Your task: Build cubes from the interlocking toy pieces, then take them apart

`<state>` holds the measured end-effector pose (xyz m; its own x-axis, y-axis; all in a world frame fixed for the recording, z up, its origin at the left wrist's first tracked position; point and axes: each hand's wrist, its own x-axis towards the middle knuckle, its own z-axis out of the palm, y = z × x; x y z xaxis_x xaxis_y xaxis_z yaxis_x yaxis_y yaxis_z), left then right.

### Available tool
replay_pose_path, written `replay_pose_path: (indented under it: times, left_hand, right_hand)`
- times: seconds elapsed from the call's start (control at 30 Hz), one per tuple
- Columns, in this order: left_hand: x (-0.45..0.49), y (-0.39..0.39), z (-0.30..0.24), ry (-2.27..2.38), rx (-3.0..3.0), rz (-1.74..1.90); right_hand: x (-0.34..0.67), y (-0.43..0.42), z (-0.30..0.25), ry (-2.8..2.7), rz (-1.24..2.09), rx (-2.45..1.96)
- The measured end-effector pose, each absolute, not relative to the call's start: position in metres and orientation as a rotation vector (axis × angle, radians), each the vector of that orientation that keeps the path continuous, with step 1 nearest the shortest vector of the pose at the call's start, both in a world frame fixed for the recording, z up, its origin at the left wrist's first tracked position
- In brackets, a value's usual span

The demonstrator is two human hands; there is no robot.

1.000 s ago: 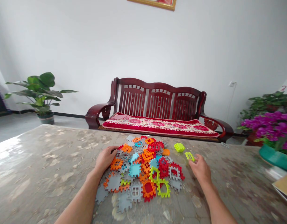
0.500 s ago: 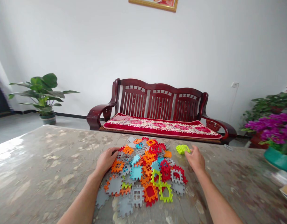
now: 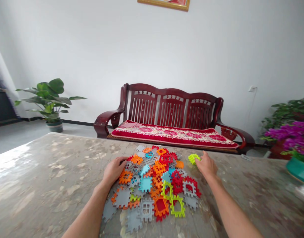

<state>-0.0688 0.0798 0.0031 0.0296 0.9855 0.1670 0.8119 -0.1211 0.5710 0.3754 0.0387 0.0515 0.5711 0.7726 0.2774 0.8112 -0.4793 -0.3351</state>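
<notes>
A heap of interlocking plastic tiles (image 3: 145, 183) in grey, orange, red, light blue and yellow-green lies in front of me, several with window-like cutouts. My left hand (image 3: 115, 170) rests at the heap's left edge, fingers loosely bent and apart, with fingertips beside a red tile; it holds nothing I can see. To the right of the heap is a small cluster of yellow-green tiles (image 3: 193, 159), apparently stacked or joined. My right hand (image 3: 206, 165) has its thumb and fingers at the cluster's right side, gripping it; part of the grip is hidden.
The heap lies on a table with a patterned cover (image 3: 67, 165). Beyond it stands a wooden bench (image 3: 171, 105) with a red cushion. A purple flower pot (image 3: 299, 168) is at the right, and a grey piece (image 3: 246, 157) lies near the far right edge.
The yellow-green cluster has turned slightly in my right hand, and that hand has shifted a little. My left hand stays by the heap. The whole view has moved slightly.
</notes>
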Motion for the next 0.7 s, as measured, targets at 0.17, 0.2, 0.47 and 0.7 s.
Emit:
replay_pose_path:
  times: [0.17,0.2,0.47,0.7]
  left_hand:
    - [-0.068,0.079,0.003,1.834,1.996,0.765]
    - [-0.068,0.079,0.003,1.835,1.994,0.766]
    - [-0.068,0.081,0.002,1.837,1.994,0.765]
    - [-0.066,0.079,0.006,1.844,2.017,0.77]
  right_hand:
    - [0.366,0.026,0.048,-1.355,-0.208,-2.224]
    - [0.362,0.022,0.045,-1.385,-0.186,-2.17]
    - [0.334,0.001,0.014,-1.631,0.118,-1.863]
    - [0.325,0.019,0.005,-1.629,0.243,-1.925]
